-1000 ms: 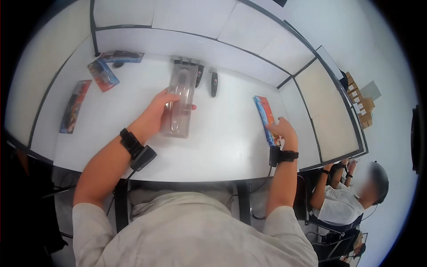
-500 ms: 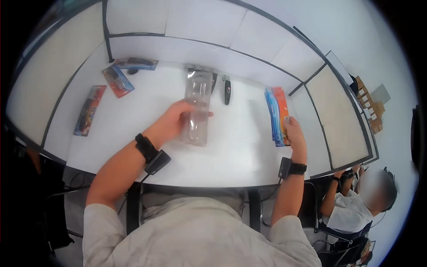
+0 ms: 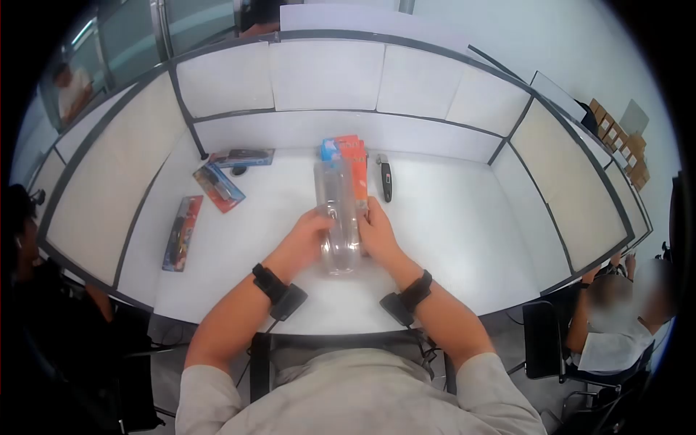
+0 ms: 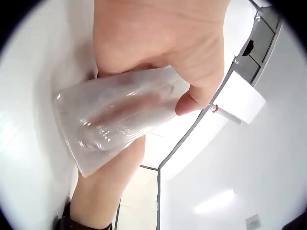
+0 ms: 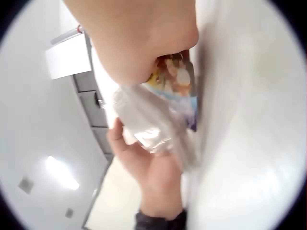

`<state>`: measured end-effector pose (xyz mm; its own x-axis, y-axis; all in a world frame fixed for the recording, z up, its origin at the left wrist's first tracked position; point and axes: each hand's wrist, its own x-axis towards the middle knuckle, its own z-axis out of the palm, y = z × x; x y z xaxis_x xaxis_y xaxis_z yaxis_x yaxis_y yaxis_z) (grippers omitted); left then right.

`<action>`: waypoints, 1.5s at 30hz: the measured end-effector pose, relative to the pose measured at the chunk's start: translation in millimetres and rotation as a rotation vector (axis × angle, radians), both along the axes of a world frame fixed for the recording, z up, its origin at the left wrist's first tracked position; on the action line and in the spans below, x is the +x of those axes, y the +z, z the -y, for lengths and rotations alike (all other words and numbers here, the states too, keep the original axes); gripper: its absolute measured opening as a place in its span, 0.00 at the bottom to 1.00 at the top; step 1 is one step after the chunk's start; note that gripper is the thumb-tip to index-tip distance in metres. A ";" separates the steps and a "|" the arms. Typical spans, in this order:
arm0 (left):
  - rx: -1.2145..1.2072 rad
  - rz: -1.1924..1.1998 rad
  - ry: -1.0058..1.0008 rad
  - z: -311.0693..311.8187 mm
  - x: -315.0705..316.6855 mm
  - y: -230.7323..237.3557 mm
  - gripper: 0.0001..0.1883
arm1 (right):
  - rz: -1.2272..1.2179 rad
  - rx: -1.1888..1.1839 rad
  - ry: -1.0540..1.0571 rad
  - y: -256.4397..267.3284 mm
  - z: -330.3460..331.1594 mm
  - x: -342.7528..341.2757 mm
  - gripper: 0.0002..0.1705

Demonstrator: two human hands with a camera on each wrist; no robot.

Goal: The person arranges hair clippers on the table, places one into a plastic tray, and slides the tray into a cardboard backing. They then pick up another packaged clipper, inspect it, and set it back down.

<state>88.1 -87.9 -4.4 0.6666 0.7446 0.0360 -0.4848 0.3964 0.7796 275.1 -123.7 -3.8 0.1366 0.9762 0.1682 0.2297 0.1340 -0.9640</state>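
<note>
The left hand [image 3: 303, 238] grips a clear plastic blister shell [image 3: 338, 235] over the middle of the table; in the left wrist view its thumb lies on the edge of the shell [image 4: 120, 115]. Beside it, the right hand [image 3: 382, 235] holds the printed red and blue cards [image 3: 357, 154], which stand partly behind the shell. In the right wrist view a printed card [image 5: 175, 79] shows under the right hand [image 5: 139, 38], next to the shell [image 5: 148, 120]. How many cards there are cannot be told.
A black-handled tool [image 3: 386, 179] lies just right of the cards. Packaged items lie at the left: one [image 3: 183, 233] near the left edge, another [image 3: 219, 187] behind it, a third [image 3: 245, 156] at the back. Low panels [image 3: 330, 76] surround the table [image 3: 449, 239].
The right hand has brought the printed cards from the table's right side to the middle, beside the shell. The left hand keeps its grip on the shell. The head view has shifted.
</note>
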 end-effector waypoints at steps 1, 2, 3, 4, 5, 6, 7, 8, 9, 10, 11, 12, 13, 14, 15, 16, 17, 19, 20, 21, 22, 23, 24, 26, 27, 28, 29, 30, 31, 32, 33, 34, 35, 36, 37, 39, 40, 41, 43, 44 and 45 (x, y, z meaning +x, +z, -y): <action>-0.014 -0.017 0.026 0.0 0.8 -1.1 0.26 | 0.016 0.027 -0.011 2.5 1.4 -4.9 0.12; -0.016 -0.032 0.100 -0.8 2.6 -2.3 0.25 | -0.020 -0.103 0.026 9.0 10.4 2.1 0.12; -0.004 -0.034 0.095 0.1 3.2 0.7 0.25 | -0.056 -0.105 0.047 6.4 9.3 6.1 0.12; 0.006 -0.030 0.091 2.2 0.1 3.3 0.25 | -0.086 -0.109 0.068 0.9 7.3 6.8 0.12; 0.016 -0.028 0.088 3.2 -0.1 5.7 0.25 | -0.118 -0.113 0.092 -1.7 5.9 9.3 0.12; 0.039 -0.035 0.061 2.3 0.2 5.1 0.25 | -0.092 -0.181 0.107 4.3 8.5 8.9 0.13; 0.057 -0.041 0.063 2.4 -0.8 4.2 0.26 | -0.076 -0.133 0.114 -0.7 5.6 9.1 0.13; 0.071 -0.049 0.066 4.0 -0.9 3.8 0.26 | -0.064 -0.088 0.121 -10.7 1.6 9.8 0.14; 0.085 -0.059 0.070 5.8 -0.9 3.8 0.26 | -0.053 -0.043 0.130 -9.6 2.6 6.3 0.14; 0.121 -0.050 0.059 5.2 -0.9 3.6 0.27 | -0.068 -0.098 0.123 0.6 10.5 4.7 0.14; 0.084 -0.063 0.067 5.7 -0.8 4.6 0.26 | -0.026 -0.058 0.122 -2.3 8.9 6.4 0.15; 0.048 -0.077 0.078 6.0 -0.9 5.9 0.25 | 0.015 -0.017 0.122 -6.7 5.9 9.6 0.17; 0.008 -0.091 0.088 6.9 -1.4 6.4 0.24 | 0.055 0.022 0.123 3.3 8.8 4.7 0.19; 0.018 -0.074 0.102 7.3 -1.8 6.6 0.23 | -0.032 -0.154 0.109 16.2 17.9 5.0 0.23; 0.030 -0.056 0.117 7.4 -2.1 7.2 0.23 | -0.081 -0.164 0.137 12.2 16.7 5.0 0.24; 0.046 -0.036 0.129 6.6 -1.6 8.6 0.23 | -0.129 -0.171 0.162 7.6 14.4 7.0 0.24; 0.065 -0.013 0.139 5.3 -0.1 10.4 0.23 | -0.174 -0.175 0.183 5.8 12.5 9.1 0.25; 0.105 -0.040 0.215 4.9 -0.4 13.1 0.23 | -0.183 -0.116 0.168 8.4 14.4 8.9 0.26; 0.110 -0.052 0.250 4.1 -1.8 15.8 0.22 | -0.175 -0.048 0.144 6.9 13.6 8.8 0.26; 0.119 -0.067 0.285 5.4 -2.0 20.5 0.22 | -0.170 0.025 0.120 7.1 13.8 10.3 0.26; 0.187 -0.044 0.257 5.9 -12.1 27.9 0.22 | -0.198 -0.018 0.111 15.9 16.4 12.0 0.23; 0.221 -0.024 0.283 4.7 -22.9 34.9 0.22 | -0.180 -0.015 0.106 14.8 14.0 15.0 0.22; 0.253 -0.006 0.307 3.5 -34.3 41.0 0.22 | -0.164 -0.014 0.101 10.2 11.0 18.9 0.21; 0.330 0.017 0.348 12.5 -60.0 59.3 0.23 | -0.133 -0.015 0.097 0.1 6.3 26.4 0.18; 0.378 0.024 0.366 25.5 -74.5 74.4 0.24 | -0.123 -0.022 0.093 1.2 6.6 26.6 0.18; 0.431 0.042 0.402 42.7 -89.8 87.0 0.27 | -0.113 -0.030 0.089 3.4 7.8 26.3 0.18; 0.485 0.057 0.436 64.8 -106.4 99.1 0.30 | -0.106 -0.038 0.085 3.6 8.0 25.8 0.18; 0.493 -0.051 0.636 93.6 -123.0 110.4 0.36 | -0.112 -0.016 0.102 -1.3 5.9 27.4 0.19; 0.547 0.020 0.713 120.3 -143.0 117.5 0.41 | -0.109 -0.019 0.099 1.0 8.1 25.7 0.19; 0.552 0.126 0.844 140.2 -170.4 116.2 0.45 | -0.106 -0.020 0.094 7.3 11.8 23.4 0.19; 0.675 0.128 0.927 163.4 -208.7 117.1 0.50 | -0.104 -0.021 0.087 10.3 13.2 22.1 0.19; 0.872 0.423 0.669 173.8 -244.2 119.0 0.53 | -0.105 -0.010 0.095 8.8 12.5 22.4 0.19; 0.895 0.365 0.801 200.0 -284.6 122.2 0.55 | -0.104 0.000 0.104 7.0 11.5 22.9 0.20; 0.850 0.200 1.177 226.2 -314.7 122.9 0.51 | -0.103 0.011 0.111 5.4 11.1 23.5 0.20; 0.894 0.140 1.389 242.2 -321.7 128.4 0.46 | -0.106 0.004 0.102 4.1 11.4 23.5 0.20; 0.683 0.025 1.568 253.6 -375.3 120.0 0.41 | -0.105 -0.007 0.091 4.1 9.6 22.2 0.20; 0.535 -0.021 1.639 252.0 -418.4 106.8 0.38 | -0.090 -0.012 0.091 5.3 9.6 21.2 0.20; 0.383 -0.066 1.700 244.7 -454.6 93.5 0.36 | -0.074 -0.015 0.087 6.3 10.9 20.8 0.20; 0.321 -0.307 1.522 226.4 -501.2 68.7 0.28 | -0.060 -0.010 0.089 6.9 11.8 20.7 0.21; 0.309 -0.474 1.523 209.4 -522.5 57.8 0.23 | -0.062 -0.001 0.093 5.3 11.2 21.0 0.21; 0.298 -0.642 1.516 192.5 -543.7 46.8 0.19 | -0.063 0.006 0.099 3.2 10.1 20.8 0.21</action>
